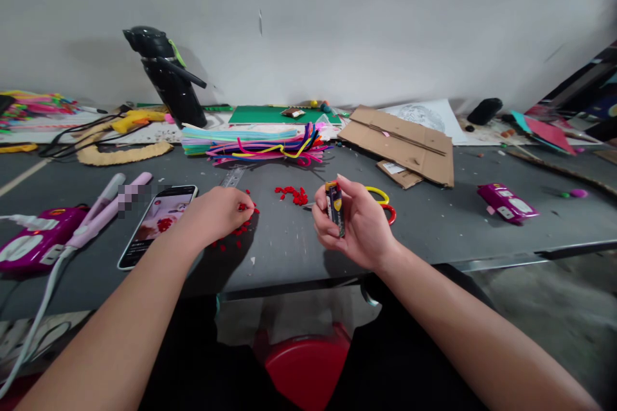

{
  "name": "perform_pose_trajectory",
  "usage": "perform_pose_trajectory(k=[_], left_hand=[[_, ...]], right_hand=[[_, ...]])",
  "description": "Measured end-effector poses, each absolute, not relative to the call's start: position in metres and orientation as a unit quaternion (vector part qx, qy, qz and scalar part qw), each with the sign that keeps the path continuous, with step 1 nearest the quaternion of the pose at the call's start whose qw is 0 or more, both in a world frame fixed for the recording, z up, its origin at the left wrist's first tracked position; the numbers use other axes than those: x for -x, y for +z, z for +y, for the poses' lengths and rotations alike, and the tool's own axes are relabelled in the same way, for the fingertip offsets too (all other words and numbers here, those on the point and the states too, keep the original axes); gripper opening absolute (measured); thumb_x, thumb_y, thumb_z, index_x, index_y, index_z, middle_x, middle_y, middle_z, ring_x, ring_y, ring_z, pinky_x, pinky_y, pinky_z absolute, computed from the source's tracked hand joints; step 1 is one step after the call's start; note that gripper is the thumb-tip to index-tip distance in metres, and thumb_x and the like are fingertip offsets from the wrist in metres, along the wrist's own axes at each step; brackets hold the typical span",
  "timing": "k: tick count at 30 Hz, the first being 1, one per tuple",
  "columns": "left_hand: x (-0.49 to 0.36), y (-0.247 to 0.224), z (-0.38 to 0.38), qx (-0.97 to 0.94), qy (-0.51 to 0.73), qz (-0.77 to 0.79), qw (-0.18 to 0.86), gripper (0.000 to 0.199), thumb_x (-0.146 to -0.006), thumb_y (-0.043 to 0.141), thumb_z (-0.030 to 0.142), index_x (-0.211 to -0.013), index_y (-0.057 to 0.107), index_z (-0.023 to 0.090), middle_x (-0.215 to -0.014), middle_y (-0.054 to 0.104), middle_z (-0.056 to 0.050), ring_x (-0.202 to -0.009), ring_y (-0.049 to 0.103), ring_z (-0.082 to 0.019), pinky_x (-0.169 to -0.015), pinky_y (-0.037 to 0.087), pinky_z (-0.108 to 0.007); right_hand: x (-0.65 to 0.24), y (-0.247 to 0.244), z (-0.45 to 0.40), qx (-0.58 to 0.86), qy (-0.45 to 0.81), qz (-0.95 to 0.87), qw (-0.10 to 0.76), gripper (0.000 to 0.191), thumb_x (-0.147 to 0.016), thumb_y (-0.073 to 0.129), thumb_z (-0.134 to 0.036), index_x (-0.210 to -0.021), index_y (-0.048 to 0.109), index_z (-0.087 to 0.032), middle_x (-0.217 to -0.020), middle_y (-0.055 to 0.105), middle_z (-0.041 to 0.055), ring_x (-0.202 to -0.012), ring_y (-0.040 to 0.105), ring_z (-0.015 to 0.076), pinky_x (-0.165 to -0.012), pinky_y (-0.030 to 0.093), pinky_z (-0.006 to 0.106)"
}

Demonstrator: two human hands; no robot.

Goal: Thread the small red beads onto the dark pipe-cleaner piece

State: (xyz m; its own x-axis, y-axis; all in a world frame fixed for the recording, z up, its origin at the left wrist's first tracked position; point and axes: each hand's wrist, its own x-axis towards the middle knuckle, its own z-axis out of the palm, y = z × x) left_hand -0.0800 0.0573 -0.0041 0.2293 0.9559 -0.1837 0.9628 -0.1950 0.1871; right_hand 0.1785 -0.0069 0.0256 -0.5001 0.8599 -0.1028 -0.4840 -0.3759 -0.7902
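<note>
My left hand (224, 210) is low over a scatter of small red pieces (241, 228) on the grey table, thumb and fingertips pinched together, with a bit of red showing at the fingers. My right hand (357, 221) is raised above the table edge, its fingers wrapped round a dark lighter (334, 209) with a yellow mark. The lighter stands upright, my thumb at its orange top. Between the hands and farther back lies another small pile of red pieces (294, 195). Scissors with yellow and red handles (388, 213) lie behind my right hand, partly hidden.
A phone (139, 241) lies left of my left hand, beside a pink hair straightener (108, 212) and a purple power strip (33, 244). Farther back are bundled pipe cleaners (260, 146), a black flask (168, 80) and cardboard (405, 144). Another purple power strip (507, 203) sits right.
</note>
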Motion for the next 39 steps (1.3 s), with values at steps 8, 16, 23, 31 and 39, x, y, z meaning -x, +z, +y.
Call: perform_pose_trajectory(k=[8, 16, 23, 31, 39], left_hand=[[0.080, 0.002, 0.054, -0.778, -0.001, 0.613, 0.141, 0.024, -0.080, 0.055, 0.042, -0.072, 0.072, 0.028, -0.070, 0.070, -0.003, -0.059, 0.060, -0.020, -0.054, 0.032, -0.029], [0.055, 0.015, 0.029, -0.756, 0.234, 0.577, 0.204, 0.032, -0.087, 0.058, 0.048, -0.093, 0.074, 0.021, -0.067, 0.067, -0.001, -0.057, 0.054, -0.014, -0.057, 0.040, -0.026], [0.017, 0.029, -0.016, -0.667, 0.433, 0.476, 0.374, 0.025, -0.088, 0.066, 0.039, -0.103, 0.073, 0.021, -0.085, 0.071, -0.003, -0.065, 0.057, -0.012, -0.055, 0.043, -0.023], [0.014, 0.023, -0.011, -0.535, 0.472, 0.379, 0.590, 0.026, -0.086, 0.068, 0.033, -0.104, 0.081, 0.020, -0.083, 0.070, -0.007, -0.055, 0.041, -0.008, -0.046, 0.029, -0.023], [0.006, 0.016, -0.018, -0.500, 0.488, 0.348, 0.625, 0.026, -0.084, 0.076, 0.029, -0.109, 0.080, 0.026, -0.076, 0.066, -0.003, -0.051, 0.038, -0.003, -0.046, 0.027, -0.019]], right_hand=[[-0.179, 0.025, -0.006, 0.264, 0.787, -0.359, 0.425, 0.040, -0.096, 0.041, -0.053, -0.075, 0.051, -0.020, -0.049, 0.043, -0.0044, -0.038, 0.028, 0.0085, -0.039, 0.022, 0.021], [-0.177, 0.023, -0.007, 0.259, 0.795, -0.317, 0.447, 0.018, -0.089, 0.047, -0.035, -0.081, 0.050, -0.019, -0.066, 0.055, 0.0005, -0.045, 0.043, 0.0110, -0.048, 0.034, 0.024], [-0.176, 0.014, -0.011, 0.243, 0.779, -0.380, 0.435, 0.009, -0.089, 0.065, -0.021, -0.095, 0.065, -0.015, -0.086, 0.059, 0.0026, -0.065, 0.057, 0.0111, -0.059, 0.045, 0.025], [-0.180, 0.013, -0.015, 0.164, 0.802, -0.439, 0.369, 0.029, -0.094, 0.066, -0.040, -0.110, 0.061, -0.016, -0.071, 0.064, -0.0005, -0.051, 0.057, 0.0097, -0.051, 0.046, 0.023], [-0.176, 0.013, -0.016, 0.121, 0.854, -0.358, 0.357, 0.026, -0.104, 0.045, -0.040, -0.097, 0.056, -0.018, -0.068, 0.054, -0.0036, -0.045, 0.043, 0.0055, -0.050, 0.035, 0.021]])
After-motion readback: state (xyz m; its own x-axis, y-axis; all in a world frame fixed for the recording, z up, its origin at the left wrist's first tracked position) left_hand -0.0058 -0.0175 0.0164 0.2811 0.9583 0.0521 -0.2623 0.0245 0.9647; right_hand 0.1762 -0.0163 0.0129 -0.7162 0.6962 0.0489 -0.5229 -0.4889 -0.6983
